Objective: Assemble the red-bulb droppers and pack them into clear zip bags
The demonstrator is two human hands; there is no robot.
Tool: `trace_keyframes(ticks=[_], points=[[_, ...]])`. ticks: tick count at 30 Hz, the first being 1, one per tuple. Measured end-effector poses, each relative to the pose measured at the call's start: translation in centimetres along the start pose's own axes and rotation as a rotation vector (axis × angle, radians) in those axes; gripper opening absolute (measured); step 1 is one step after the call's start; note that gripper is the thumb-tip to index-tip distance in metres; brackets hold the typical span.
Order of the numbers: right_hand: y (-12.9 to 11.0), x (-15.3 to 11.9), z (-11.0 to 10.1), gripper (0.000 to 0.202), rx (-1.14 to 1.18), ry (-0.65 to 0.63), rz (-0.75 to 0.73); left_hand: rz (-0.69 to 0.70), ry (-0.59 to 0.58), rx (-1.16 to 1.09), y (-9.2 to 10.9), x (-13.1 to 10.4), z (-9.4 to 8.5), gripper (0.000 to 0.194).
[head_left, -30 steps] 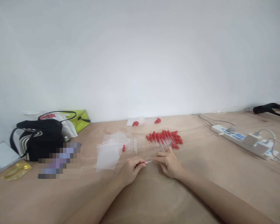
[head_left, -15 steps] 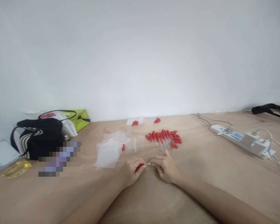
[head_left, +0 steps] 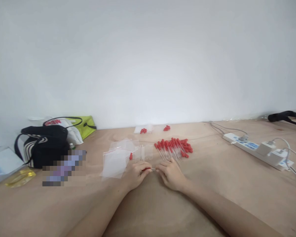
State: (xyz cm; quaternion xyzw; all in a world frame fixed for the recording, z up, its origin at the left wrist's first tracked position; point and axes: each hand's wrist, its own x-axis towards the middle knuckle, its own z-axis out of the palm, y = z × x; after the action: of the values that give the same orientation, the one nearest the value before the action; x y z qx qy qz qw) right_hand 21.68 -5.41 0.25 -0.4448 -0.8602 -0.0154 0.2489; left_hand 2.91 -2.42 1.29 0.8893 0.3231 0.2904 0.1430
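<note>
- Edges: tan tabletop [head_left: 148, 210] runs back to the pale wall [head_left: 148, 65]; its near edge isn't visible.
- Room: tabletop surface stretches between your forearms, and from your right hand over to the long white plastic power strip [head_left: 253, 148], well apart on that side.
- Left limit: black fabric bag with white stripes [head_left: 48, 144], well apart from your left hand.
- Left hand [head_left: 137, 175]: closed, pinching the red end of the slim dropper with red bulb and clear stem [head_left: 146, 169].
- Right hand [head_left: 171, 175]: fingers closed at the stem's other end; grip detail too small to tell.
- Dropper lies roughly level between your two hands.
- Just beyond your right hand: pile of red-bulbed clear droppers [head_left: 172, 146].
- Beyond your left hand: single red bulb [head_left: 131, 156], row of thin clear tubes [head_left: 143, 153], flat clear plastic bags [head_left: 114, 163].
</note>
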Motion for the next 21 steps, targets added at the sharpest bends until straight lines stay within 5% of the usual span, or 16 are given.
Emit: trace_keyframes(ticks=[3, 7, 12, 21], points=[[-0.3, 0.9, -0.2, 0.017, -0.019, -0.006, 0.081, -0.107, 0.229, 0.041, -1.4, 0.1, -0.9, 0.02], [0.3, 3.2, 0.0, 0.021, 0.026, 0.035, 0.435, -0.311, 0.462, 0.238, -4.2, -0.3, -1.8, 0.022], [2.1, 6.0, 1.1, 0.021, -0.032, 0.061, 0.679, -0.38, 0.329, 0.366, -6.3, -0.6, -1.5, 0.022], [2.6, 7.3, 2.1, 0.023, -0.198, -0.011, 0.742, -0.43, 0.223, 0.396, -6.5, -0.7, -1.1, 0.022]])
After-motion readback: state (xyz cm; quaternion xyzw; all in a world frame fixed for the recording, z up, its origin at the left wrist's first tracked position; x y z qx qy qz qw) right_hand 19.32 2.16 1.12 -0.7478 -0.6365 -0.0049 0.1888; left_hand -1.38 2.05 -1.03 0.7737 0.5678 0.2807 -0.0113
